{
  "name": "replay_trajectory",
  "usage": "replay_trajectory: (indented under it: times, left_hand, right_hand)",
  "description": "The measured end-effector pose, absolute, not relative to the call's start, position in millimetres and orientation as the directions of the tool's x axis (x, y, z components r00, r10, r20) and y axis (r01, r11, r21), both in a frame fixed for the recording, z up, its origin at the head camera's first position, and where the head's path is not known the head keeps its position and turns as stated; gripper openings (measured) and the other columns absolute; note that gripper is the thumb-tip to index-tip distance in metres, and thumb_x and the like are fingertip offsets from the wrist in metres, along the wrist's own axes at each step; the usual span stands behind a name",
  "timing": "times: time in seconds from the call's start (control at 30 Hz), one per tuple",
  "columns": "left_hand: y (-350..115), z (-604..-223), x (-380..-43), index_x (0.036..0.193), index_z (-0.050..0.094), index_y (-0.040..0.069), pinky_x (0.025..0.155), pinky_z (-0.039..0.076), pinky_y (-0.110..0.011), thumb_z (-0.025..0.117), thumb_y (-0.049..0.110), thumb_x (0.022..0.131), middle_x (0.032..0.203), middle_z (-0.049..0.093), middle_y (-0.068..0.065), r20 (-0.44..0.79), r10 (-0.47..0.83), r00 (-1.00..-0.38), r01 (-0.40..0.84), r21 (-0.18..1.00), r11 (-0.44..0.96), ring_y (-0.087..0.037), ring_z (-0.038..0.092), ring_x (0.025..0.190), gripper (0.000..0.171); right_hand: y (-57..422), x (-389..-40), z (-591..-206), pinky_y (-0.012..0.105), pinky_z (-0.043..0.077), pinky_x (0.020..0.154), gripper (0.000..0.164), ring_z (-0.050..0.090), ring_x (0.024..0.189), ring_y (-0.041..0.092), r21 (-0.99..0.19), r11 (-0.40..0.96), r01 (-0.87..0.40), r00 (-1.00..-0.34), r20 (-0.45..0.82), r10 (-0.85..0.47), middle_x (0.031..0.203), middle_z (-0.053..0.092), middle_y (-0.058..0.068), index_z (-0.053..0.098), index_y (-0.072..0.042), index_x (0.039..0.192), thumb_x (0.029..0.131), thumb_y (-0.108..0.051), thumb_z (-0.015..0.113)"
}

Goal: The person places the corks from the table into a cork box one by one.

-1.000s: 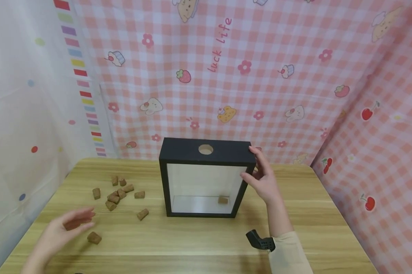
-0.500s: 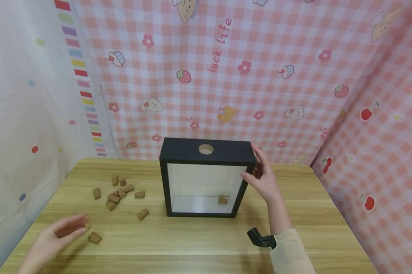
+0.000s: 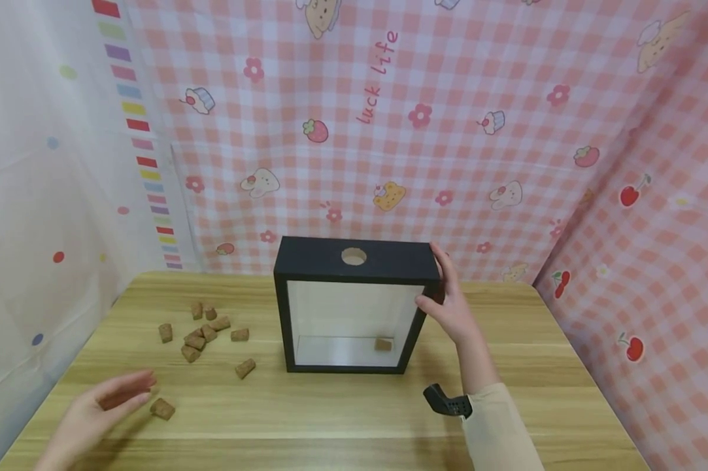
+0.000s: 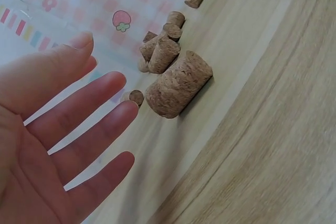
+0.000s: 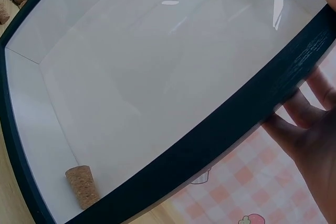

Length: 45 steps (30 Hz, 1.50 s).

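A black shadow box [image 3: 356, 261] with a clear front and a round hole in its top stands upright on the table. One cork [image 3: 383, 344] lies inside, at the bottom right. My right hand [image 3: 456, 311] grips the box's upper right side, thumb on the front edge and fingers along the side. At the lower left my left hand [image 3: 97, 409] hovers with relaxed fingers and an empty palm. Just right of its fingertips a single cork [image 3: 162, 409] lies on the table; in the left wrist view this cork [image 4: 178, 85] looms large beyond the fingers.
Several loose corks [image 3: 195, 340] are scattered left of the box, some heaped together. The wooden table [image 3: 330, 418] ends at a pink checked cloth [image 3: 354, 163] behind, with more cloth hanging at both sides. A black wrist device [image 3: 448, 400] sits on the right forearm.
My left hand has drawn back slightly to the left and down from where it was a second ago. The box and corks have stayed put, with my right hand still on the box.
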<state>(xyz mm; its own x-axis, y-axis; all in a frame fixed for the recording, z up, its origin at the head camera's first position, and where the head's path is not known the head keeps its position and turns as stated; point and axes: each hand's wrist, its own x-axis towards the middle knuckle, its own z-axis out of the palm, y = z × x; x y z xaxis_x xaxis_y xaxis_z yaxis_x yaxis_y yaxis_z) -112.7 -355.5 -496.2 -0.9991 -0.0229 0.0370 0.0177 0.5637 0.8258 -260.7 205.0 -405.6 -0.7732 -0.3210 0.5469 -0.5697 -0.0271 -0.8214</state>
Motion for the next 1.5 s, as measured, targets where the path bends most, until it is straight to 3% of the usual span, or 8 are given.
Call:
replay_trajectory:
  times: [0.1, 0.37, 0.6, 0.7, 0.9, 1.07, 1.27, 1.5]
  left_hand:
    - [-355, -497, -113, 0.133, 0.059, -0.004, 0.075, 0.051, -0.013, 0.069, 0.023, 0.096, 0.115, 0.070, 0.008, 0.038, -0.017, -0.999, 0.022, 0.826, 0.563, 0.007, 0.062, 0.096, 0.047]
    - [-353, -500, -113, 0.131, 0.060, -0.005, 0.075, 0.052, -0.014, 0.069, 0.018, 0.095, 0.113, 0.070, 0.011, 0.070, -0.014, -0.997, 0.051, 0.835, 0.548, 0.007, 0.062, 0.095, 0.043]
    - [-350, -507, -118, 0.129, 0.060, -0.006, 0.077, 0.050, -0.012, 0.073, 0.015, 0.092, 0.114, 0.070, 0.008, 0.138, 0.009, -0.990, 0.122, 0.838, 0.531, 0.000, 0.065, 0.096, 0.045]
    - [-350, -511, -119, 0.130, 0.060, -0.006, 0.079, 0.049, -0.011, 0.075, 0.012, 0.090, 0.117, 0.069, 0.011, 0.138, 0.035, -0.990, 0.137, 0.853, 0.503, 0.004, 0.062, 0.100, 0.046]
    - [-355, -518, -115, 0.131, 0.062, 0.000, 0.085, 0.040, -0.006, 0.078, 0.014, 0.086, 0.123, 0.065, 0.014, 0.086, 0.102, -0.991, 0.127, 0.834, 0.536, 0.014, 0.050, 0.109, 0.050]
    - [-360, -526, -115, 0.129, 0.065, 0.002, 0.086, 0.034, -0.003, 0.079, 0.010, 0.084, 0.124, 0.061, 0.021, 0.141, 0.156, -0.978, 0.205, 0.802, 0.561, 0.016, 0.046, 0.110, 0.047]
    - [-364, -535, -115, 0.124, 0.069, 0.004, 0.085, 0.035, -0.001, 0.081, 0.005, 0.081, 0.121, 0.062, 0.022, 0.212, 0.175, -0.961, 0.274, 0.780, 0.563, 0.015, 0.048, 0.107, 0.045]
    - [-365, -537, -115, 0.124, 0.069, 0.004, 0.084, 0.038, -0.003, 0.079, 0.002, 0.081, 0.120, 0.065, 0.018, 0.226, 0.184, -0.956, 0.291, 0.788, 0.542, 0.013, 0.050, 0.106, 0.044]
  right_hand:
    - [204, -261, -406, 0.028, 0.046, 0.095, 0.089, 0.043, 0.128, 0.021, -0.822, -0.042, -0.568, -0.773, 0.550, -0.317, 0.158, 0.021, 0.006, 0.018, -0.023, 0.159, 0.090, -0.008, 0.071]
    - [203, -262, -407, 0.024, 0.042, 0.100, 0.090, 0.039, 0.133, 0.020, -0.815, -0.036, -0.578, -0.771, 0.560, -0.302, 0.160, 0.017, 0.003, 0.019, -0.023, 0.159, 0.089, -0.013, 0.074]
    - [206, -260, -408, 0.023, 0.034, 0.106, 0.089, 0.023, 0.143, 0.020, -0.814, 0.019, -0.581, -0.790, 0.557, -0.256, 0.163, 0.013, 0.000, 0.021, -0.021, 0.159, 0.088, -0.016, 0.075]
    - [206, -259, -408, 0.023, 0.032, 0.107, 0.090, 0.019, 0.145, 0.022, -0.816, 0.036, -0.577, -0.795, 0.551, -0.255, 0.163, 0.012, 0.001, 0.021, -0.021, 0.159, 0.088, -0.014, 0.075]
    - [203, -260, -408, 0.036, 0.024, 0.112, 0.090, 0.014, 0.147, 0.023, -0.817, 0.070, -0.573, -0.800, 0.539, -0.263, 0.164, 0.012, 0.000, 0.020, -0.022, 0.159, 0.087, -0.009, 0.073]
    - [203, -260, -409, 0.042, 0.021, 0.113, 0.089, 0.011, 0.148, 0.023, -0.815, 0.067, -0.575, -0.799, 0.542, -0.260, 0.164, 0.011, 0.002, 0.020, -0.021, 0.159, 0.088, -0.012, 0.073]
    - [202, -260, -409, 0.050, 0.016, 0.115, 0.091, 0.009, 0.148, 0.023, -0.808, 0.067, -0.586, -0.792, 0.553, -0.258, 0.164, 0.012, 0.001, 0.020, -0.020, 0.159, 0.088, -0.030, 0.077]
    - [203, -259, -409, 0.034, 0.023, 0.114, 0.091, 0.011, 0.148, 0.023, -0.813, 0.050, -0.580, -0.794, 0.549, -0.262, 0.164, 0.011, 0.001, 0.020, -0.019, 0.159, 0.088, -0.026, 0.076]
